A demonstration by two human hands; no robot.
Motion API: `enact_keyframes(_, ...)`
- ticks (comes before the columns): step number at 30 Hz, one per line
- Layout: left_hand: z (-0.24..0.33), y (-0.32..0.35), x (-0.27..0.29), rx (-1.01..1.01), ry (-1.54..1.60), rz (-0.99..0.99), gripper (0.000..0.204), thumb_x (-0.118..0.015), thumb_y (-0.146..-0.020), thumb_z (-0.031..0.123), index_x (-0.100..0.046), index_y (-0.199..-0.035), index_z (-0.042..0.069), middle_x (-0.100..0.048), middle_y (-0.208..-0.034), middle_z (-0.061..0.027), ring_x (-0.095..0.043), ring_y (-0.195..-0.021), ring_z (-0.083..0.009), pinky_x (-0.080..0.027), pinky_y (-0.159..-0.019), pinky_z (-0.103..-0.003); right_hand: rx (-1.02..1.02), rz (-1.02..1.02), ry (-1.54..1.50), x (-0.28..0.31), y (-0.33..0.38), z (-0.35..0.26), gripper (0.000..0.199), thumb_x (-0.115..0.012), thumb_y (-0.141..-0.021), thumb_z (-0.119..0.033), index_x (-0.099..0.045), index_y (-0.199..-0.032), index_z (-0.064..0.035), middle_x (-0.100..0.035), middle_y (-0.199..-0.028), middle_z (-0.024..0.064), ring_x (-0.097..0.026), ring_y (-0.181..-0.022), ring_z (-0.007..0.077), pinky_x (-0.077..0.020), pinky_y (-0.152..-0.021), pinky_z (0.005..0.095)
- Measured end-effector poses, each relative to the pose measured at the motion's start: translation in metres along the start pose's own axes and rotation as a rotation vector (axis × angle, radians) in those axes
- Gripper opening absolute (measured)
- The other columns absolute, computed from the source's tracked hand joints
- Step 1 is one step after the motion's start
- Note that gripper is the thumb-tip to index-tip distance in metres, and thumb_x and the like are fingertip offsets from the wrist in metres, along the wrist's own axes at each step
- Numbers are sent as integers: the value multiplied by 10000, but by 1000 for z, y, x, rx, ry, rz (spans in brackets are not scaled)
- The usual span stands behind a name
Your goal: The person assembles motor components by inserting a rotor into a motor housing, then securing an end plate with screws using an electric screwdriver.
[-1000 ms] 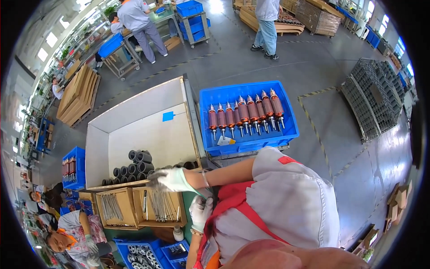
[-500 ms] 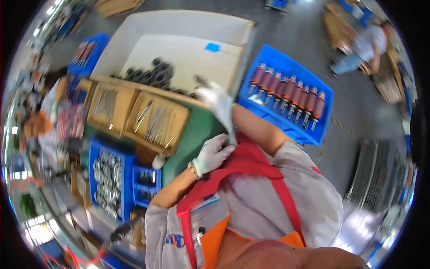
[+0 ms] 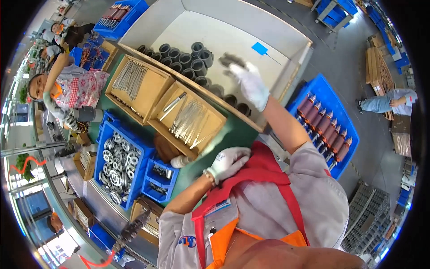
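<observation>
My right hand (image 3: 251,85), in a white glove, reaches over the big pale box (image 3: 150,20). A dark grey tube-like piece (image 3: 231,59), smeared by motion, is at its fingertips and seems held there. Several dark tubes (image 3: 185,58) stand on the box floor to the left of this hand, with a few more along the near wall. My left hand (image 3: 230,164), also gloved, lies against my red apron (image 3: 260,168) at the table edge. Its fingers are curled and closed; what they hold, if anything, is hidden.
Two cardboard trays of thin metal rods (image 3: 188,123) stand before the box. Blue bins hold metal discs (image 3: 117,168) and small parts (image 3: 159,181). At right, a blue crate (image 3: 354,150) carries red-and-metal rotors. A co-worker (image 3: 76,83) sits at left; another person (image 3: 394,101) is at far right.
My right hand has moved away from my left hand and farther over the box, the dark piece going with it. My left hand has shifted slightly right. The view has turned.
</observation>
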State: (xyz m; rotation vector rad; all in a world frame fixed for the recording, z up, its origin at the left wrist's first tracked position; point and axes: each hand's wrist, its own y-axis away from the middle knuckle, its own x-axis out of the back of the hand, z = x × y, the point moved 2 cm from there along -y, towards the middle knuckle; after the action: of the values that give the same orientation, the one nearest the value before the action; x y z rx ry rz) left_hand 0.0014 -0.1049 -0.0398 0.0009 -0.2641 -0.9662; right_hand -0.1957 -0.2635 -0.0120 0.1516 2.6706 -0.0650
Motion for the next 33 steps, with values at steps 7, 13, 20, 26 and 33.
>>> enact_keyframes(7,-78,-9,172,309,-689,633,559,-743,-759,246,-578,-1224,-15,-575,-1271,-222,-508,-1224,-399,-402,-1039,-460,-262,69,644,125,-200,132,448,-562,-926,-200,-524,-1352,-67,-609,-1290,132,-588,-1172,227,-473,-974,343)
enact_keyframes(13,-156,-30,278,690,-1146,645,989,-804,-692,411,-322,-1457,12,-398,-1483,-175,-278,-1420,-380,-156,-1183,-510,-121,-382,1681,87,-327,253,475,-573,-878,-204,-529,-1346,-134,-577,-1345,106,-549,-1236,290,-465,-1009,401)
enact_keyframes(20,-188,-30,292,664,-1048,785,476,-716,-809,389,-624,-1145,65,-647,-931,-118,-608,-862,-309,-467,-813,-419,-330,-723,2065,74,-396,335,374,-595,-872,-96,-597,-1244,-138,-604,-1308,49,-556,-1235,222,-506,-965,358)
enact_keyframes(26,-191,-33,288,637,-1043,824,441,-735,-792,412,-644,-1048,65,-636,-858,-102,-606,-797,-306,-467,-745,-424,-155,-731,2036,99,-394,352,264,-488,-923,-129,-665,-1118,-143,-651,-1186,121,-604,-1129,274,-467,-934,449)
enact_keyframes(33,-192,-37,291,722,-1029,807,464,-703,-816,447,-609,-937,9,-622,-853,-166,-609,-820,-360,-476,-760,-449,-365,-773,1982,175,-280,314,262,-530,-885,-130,-658,-1114,-133,-643,-1181,133,-604,-1140,294,-514,-908,405)
